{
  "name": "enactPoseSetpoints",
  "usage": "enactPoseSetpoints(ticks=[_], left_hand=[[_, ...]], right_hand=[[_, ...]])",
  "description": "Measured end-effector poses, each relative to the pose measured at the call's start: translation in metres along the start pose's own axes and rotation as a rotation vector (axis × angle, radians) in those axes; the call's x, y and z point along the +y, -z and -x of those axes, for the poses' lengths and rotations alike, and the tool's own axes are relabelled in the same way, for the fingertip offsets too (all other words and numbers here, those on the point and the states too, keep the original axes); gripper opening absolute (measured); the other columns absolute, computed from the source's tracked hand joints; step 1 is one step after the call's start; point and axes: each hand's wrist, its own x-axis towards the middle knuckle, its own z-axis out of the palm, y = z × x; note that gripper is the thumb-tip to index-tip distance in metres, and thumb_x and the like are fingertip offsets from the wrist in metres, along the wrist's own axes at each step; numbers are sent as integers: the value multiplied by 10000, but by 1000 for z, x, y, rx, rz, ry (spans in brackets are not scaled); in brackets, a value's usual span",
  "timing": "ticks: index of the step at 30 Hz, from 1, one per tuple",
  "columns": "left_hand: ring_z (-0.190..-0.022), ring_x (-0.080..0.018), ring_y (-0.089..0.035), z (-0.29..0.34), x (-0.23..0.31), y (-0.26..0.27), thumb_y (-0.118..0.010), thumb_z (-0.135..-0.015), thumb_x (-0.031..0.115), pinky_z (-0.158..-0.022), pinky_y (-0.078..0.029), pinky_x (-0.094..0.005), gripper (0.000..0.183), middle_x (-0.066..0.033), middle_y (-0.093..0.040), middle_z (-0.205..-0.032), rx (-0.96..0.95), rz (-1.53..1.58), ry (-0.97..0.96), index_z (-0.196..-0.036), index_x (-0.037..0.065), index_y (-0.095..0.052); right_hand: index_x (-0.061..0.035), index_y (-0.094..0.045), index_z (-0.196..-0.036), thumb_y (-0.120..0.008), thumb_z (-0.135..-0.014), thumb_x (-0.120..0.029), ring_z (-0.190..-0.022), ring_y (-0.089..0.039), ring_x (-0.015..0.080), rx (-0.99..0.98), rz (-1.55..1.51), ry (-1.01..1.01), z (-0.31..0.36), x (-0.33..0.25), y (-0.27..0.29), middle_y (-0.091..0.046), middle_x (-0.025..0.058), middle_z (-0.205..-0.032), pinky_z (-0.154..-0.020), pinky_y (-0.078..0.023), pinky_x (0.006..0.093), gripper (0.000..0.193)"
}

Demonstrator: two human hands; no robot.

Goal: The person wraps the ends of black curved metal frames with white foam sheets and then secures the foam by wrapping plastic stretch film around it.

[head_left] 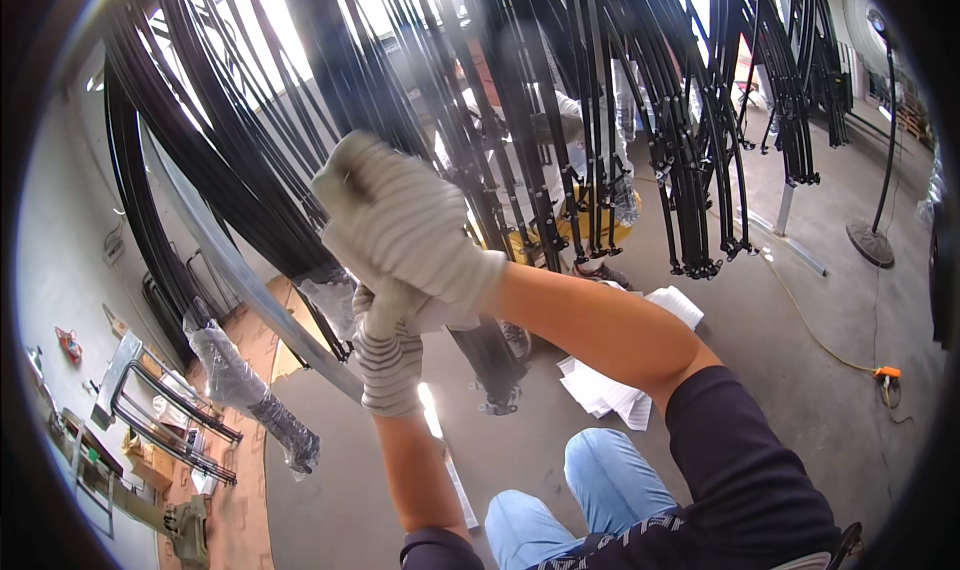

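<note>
My right hand (pixel 405 220), in a grey-white striped glove, is raised in front of the hanging black rods (pixel 240 185), its fingers blurred by motion. Just below it, my left hand (pixel 388 335) wears a matching glove, and the right hand partly covers it. The two gloves overlap and seem to touch. A pale scrap (pixel 447 317) shows between them, too unclear to name. Beside the left hand, clear plastic film (pixel 332 300) wraps the lower end of a rod bundle. What either hand holds, if anything, is hidden.
More black rod bundles (pixel 690 190) hang to the right. Behind them a person (pixel 555 120) is near a yellow stool (pixel 605 220). White sheets (pixel 610 390) lie on the floor. A cable with an orange socket (pixel 887 373) and a fan stand (pixel 870 242) are at the right.
</note>
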Motion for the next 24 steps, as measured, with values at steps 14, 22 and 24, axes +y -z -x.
enactPoseSetpoints(ticks=[14,22,24], left_hand=[[-594,-124,-561,24,64,-33,-668,-713,118,-500,-460,-219,347,-44,-565,-732,123,-663,-299,-986,68,-460],[-625,-116,-545,-46,-48,19,-715,-694,144,-493,-451,-203,454,-64,-545,-831,126,-344,-242,-1033,70,-423],[-654,-117,-543,-60,-70,26,-704,-700,131,-516,-452,-204,459,-68,-535,-865,45,-390,-193,-1054,70,-418]], right_hand=[[-65,-630,-804,-700,-678,-209,-503,-562,132,-236,-875,-626,-23,48,33,-607,56,-657,-489,-499,239,203],[-56,-626,-766,-736,-612,-239,-549,-565,150,-191,-843,-518,-15,40,28,-609,77,-668,-572,-497,246,263],[35,-574,-962,-510,-744,-562,-856,-565,237,-139,-224,-597,-11,59,20,-539,200,-1027,-784,-449,348,639]])
